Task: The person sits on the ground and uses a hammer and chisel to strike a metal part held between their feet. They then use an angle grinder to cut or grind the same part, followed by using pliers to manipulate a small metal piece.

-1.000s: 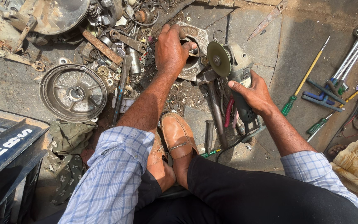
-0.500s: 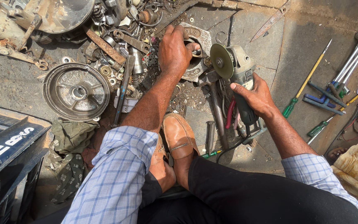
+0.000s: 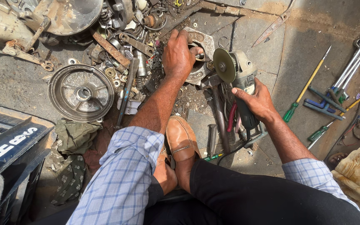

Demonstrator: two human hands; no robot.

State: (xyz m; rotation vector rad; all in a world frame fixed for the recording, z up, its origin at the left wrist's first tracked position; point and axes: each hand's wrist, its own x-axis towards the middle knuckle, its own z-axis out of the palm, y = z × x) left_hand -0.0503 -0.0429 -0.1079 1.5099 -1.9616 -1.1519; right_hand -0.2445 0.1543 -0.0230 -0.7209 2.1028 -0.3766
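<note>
My left hand (image 3: 179, 54) grips a flat round metal plate (image 3: 200, 58); my right hand (image 3: 257, 102) clutches the grinder (image 3: 240, 81), its disc just beside.

— What shifted over that second?
— The left hand (image 3: 179, 56) crept slightly up the frame on the round metal plate (image 3: 198, 58).
— And the angle grinder (image 3: 238, 83)?
— Its disc (image 3: 224, 65) edged closer to that plate, carried by the right hand (image 3: 257, 102).
</note>
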